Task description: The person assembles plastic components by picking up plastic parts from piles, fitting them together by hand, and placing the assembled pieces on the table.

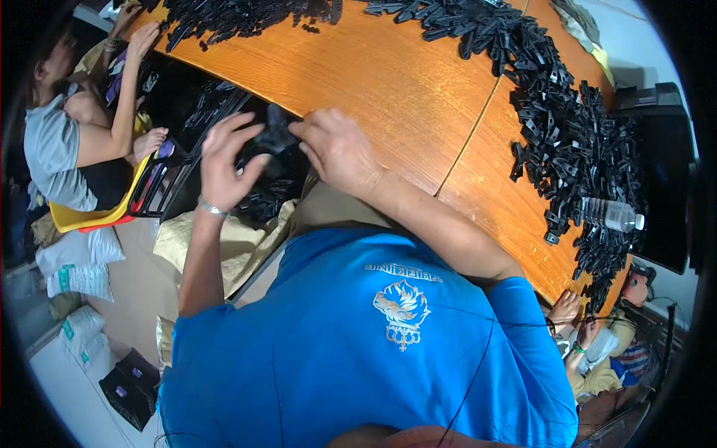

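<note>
My left hand, a bracelet at its wrist, is held off the left edge of the table with fingers and thumb spread and nothing in its grasp. A blurred black piece hangs between my two hands, close to the fingertips of the right; its kind is too smeared to tell. My right hand is at the table edge, its fingers bent and its thumb apart from them. Whether it touches the piece I cannot make out. Below both hands, a dark heap of black pieces lies beside the table in a shadowed container or bag.
Small black plastic clip-like parts are heaped along the right of the wooden table, with another pile at the far left. A clear bottle lies on the right heap. A co-worker sits left; another person's hands work at right.
</note>
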Motion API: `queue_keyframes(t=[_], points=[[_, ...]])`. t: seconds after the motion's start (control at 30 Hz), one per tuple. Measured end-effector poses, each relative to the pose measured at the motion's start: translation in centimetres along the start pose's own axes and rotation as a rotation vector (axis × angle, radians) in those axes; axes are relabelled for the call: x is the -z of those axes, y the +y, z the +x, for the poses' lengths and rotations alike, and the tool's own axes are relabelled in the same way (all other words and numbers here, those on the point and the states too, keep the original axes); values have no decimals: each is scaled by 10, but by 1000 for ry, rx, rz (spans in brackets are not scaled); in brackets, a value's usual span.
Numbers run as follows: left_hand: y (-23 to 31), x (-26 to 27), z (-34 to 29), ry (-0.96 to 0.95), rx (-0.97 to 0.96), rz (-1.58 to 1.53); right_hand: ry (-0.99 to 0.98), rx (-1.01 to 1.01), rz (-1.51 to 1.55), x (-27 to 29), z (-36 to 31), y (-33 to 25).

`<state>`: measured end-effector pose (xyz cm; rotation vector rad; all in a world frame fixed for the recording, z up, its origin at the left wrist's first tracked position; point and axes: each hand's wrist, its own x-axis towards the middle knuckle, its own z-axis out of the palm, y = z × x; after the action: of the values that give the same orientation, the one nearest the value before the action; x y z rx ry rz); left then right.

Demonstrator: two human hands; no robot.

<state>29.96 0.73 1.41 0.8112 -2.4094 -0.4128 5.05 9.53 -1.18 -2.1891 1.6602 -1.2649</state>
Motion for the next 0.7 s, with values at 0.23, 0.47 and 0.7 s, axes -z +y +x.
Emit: queue_keyframes(t=[0.23, 0.47, 0.7], points=[[-5, -5, -13, 231, 230, -150, -159, -134, 690, 89, 19, -49], [55, -61, 90, 190, 69, -316, -95, 182, 1546, 229, 43, -129], [82, -140, 221, 112, -108, -419, 2, 136, 1605, 211, 20, -145]])
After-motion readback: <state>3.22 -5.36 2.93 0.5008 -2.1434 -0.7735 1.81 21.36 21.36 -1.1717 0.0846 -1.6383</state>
